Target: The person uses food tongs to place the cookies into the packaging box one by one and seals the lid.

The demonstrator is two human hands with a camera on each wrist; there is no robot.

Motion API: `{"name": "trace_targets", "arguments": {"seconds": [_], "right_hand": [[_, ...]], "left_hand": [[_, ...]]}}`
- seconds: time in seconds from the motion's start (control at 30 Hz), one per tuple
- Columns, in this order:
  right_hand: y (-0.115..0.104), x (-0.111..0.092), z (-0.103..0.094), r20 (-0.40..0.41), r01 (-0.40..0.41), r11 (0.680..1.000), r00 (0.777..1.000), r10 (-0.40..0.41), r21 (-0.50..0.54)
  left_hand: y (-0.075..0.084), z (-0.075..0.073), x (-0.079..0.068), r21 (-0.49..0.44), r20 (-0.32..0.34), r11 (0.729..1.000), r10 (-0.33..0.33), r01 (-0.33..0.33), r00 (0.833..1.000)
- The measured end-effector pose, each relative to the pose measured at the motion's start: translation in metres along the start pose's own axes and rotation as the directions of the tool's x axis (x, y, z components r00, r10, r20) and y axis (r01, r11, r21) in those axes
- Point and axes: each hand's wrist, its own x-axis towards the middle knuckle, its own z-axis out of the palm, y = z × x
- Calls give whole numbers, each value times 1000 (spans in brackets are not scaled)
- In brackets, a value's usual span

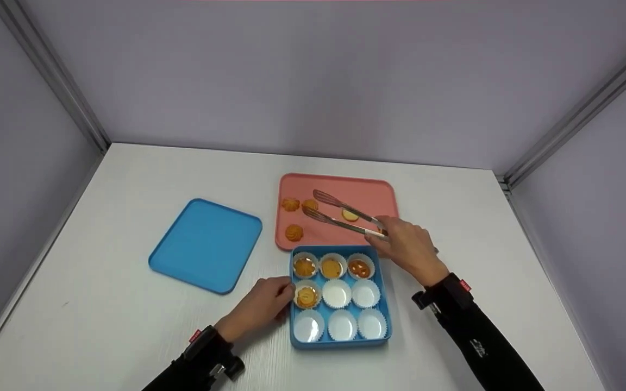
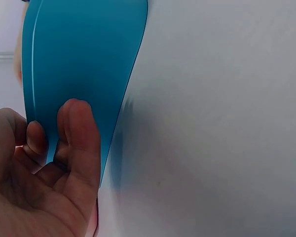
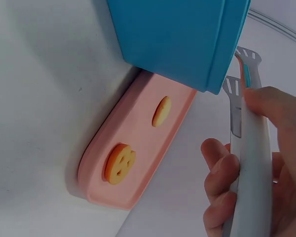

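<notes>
My right hand [image 1: 408, 247] holds metal tongs [image 1: 354, 212], their two slotted ends apart above the pink tray [image 1: 340, 184]. One end hangs over a golden cookie [image 1: 310, 204]; nothing is pinched between them. Two more golden cookies [image 1: 294, 232] lie on the tray's left side, and a pale yellow one [image 1: 350, 215] lies farther right. A button-shaped cookie [image 3: 119, 164] shows in the right wrist view. My left hand [image 1: 261, 304] grips the left wall of the blue box [image 1: 340, 344], fingers against its outside. White paper cups [image 1: 337, 294] fill the box; the back row and the middle-left cup hold cookies.
A flat blue lid [image 1: 207, 247] lies on the white table [image 1: 101, 298], left of the box and tray. The tray stands directly behind the box. Grey panels [image 1: 340, 81] enclose the table at the back and both sides.
</notes>
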Motion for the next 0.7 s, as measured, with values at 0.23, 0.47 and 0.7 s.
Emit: {"name": "trace_targets", "arguments": {"seconds": [0.23,0.47,0.7], "right_hand": [[-2,16,9,83,-39,999,996,39,0],[-4,26,18,94,-44,999,995,43,8],[-6,31,24,107,-59,998,992,60,-14]], "left_hand": [[-1,-1,-3,11,-15,1000,-3,3,1000],[-3,-3,-3,3,-8,1000,0,0,1000],[-6,-3,-2,-8,-10,1000,17,-17,1000]]}}
